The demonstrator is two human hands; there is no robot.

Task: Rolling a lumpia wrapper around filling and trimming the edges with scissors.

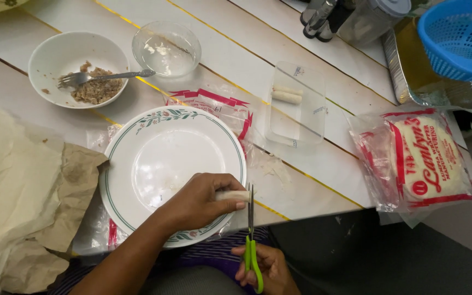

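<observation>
red-white wrapper pack [422,161] at table's right edge (round, sealed); opened one [219,106] behind plate.

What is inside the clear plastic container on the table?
The clear plastic container holds two pale rolled pieces lying side by side at its far end. The rest looks bare. What fills the rolls is wrapped up and hidden.

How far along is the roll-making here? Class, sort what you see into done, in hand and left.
Done: two finished rolls lie in the clear tray. In hand: the left hand holds a roll over the plate, while the right hand sets green-handled scissors at its end. Left: filling remains in the white bowl, and a wrapper pack lies nearby.
</observation>
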